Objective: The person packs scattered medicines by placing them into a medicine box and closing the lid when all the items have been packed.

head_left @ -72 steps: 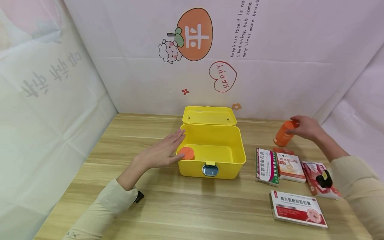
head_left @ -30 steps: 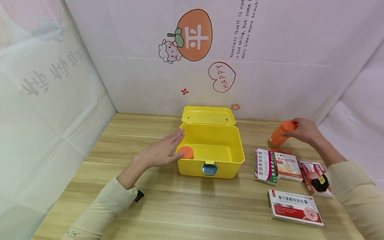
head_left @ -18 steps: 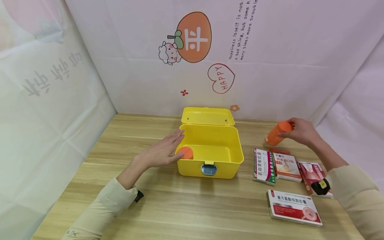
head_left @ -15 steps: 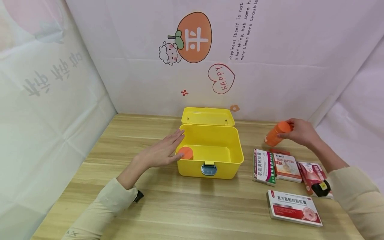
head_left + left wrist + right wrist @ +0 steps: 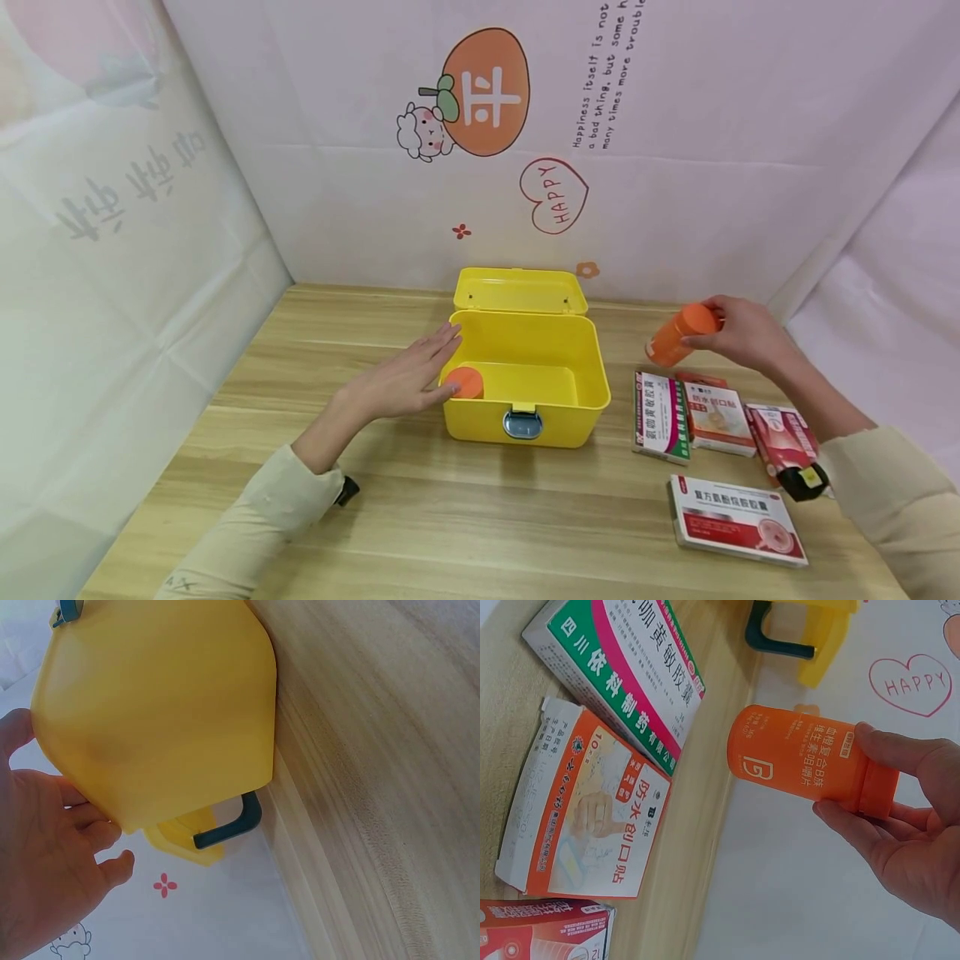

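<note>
My right hand (image 5: pixel 750 333) grips an orange pill bottle (image 5: pixel 795 754) by its cap end, thumb on one side and fingers on the other. The bottle is tilted, its base toward the left, close over the table behind the medicine boxes. A yellow storage box (image 5: pixel 525 427) stands in the middle with its lid (image 5: pixel 521 292) laid back. My left hand (image 5: pixel 397 379) rests on the box's left rim with fingers straight. Inside the box's left front corner is a second orange bottle, only its round cap (image 5: pixel 467 382) showing. In the left wrist view, the fingers (image 5: pixel 97 832) lie along the rim.
Right of the box lie a white-and-green capsule box (image 5: pixel 660 417), an orange-and-white plaster box (image 5: pixel 718 418) and a red box (image 5: pixel 780 437) partly under my wrist. Nearer the front lies a red-and-white capsule box (image 5: pixel 738 518). A printed cloth (image 5: pixel 360 208) hangs behind the table.
My right hand has lifted and tilted the orange pill bottle and carried it left, toward the yellow box. My left hand has stayed on the box's rim.
</note>
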